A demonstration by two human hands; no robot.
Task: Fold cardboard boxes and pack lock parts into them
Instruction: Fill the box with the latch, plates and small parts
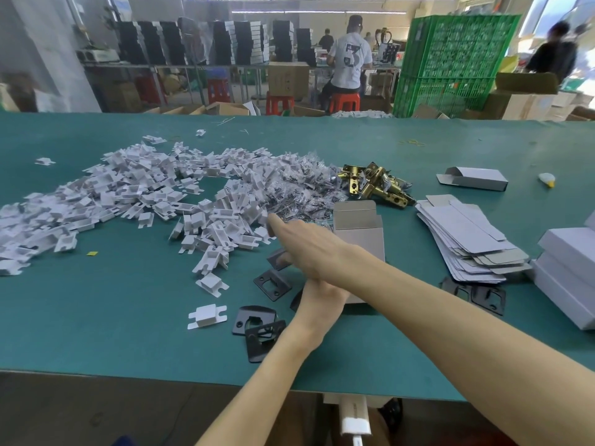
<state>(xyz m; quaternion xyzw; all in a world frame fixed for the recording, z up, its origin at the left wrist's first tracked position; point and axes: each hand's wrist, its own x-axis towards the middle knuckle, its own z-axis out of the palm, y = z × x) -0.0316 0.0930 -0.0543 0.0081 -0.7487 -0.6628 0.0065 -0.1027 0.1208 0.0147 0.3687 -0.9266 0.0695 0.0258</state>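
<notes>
**Arms crossed over an open box at the packing table**

Nearest the front edge of the green table (128, 333), a few black strike plates (257, 329) are seen lying overlapped, with a single white plastic insert (207, 315) just to their left. Just beyond them, the left hand (318, 296) is placed at the near end of the open cardboard box (360, 233). Its fingers are covered by the right forearm, so their state cannot be told.

The right hand (306, 244) is stretched across to the left above it, with its fingers (275, 222) held straight and close together at the edge of the parts pile. Nothing is seen pinched. The box is laid on the table behind both hands, with its far flap raised.

A fanned stack of flat box blanks (463, 233) is set to the right. Further back, a wide heap of white inserts (128, 194) is spread across the left. It is joined by a mound of small clear bags (299, 191) and, beside that, brass latches (376, 185). A folded box (473, 178) is laid apart at the far right.

Past the table, a seated person (349, 59) and stacked green crates (450, 59) are seen.
</notes>
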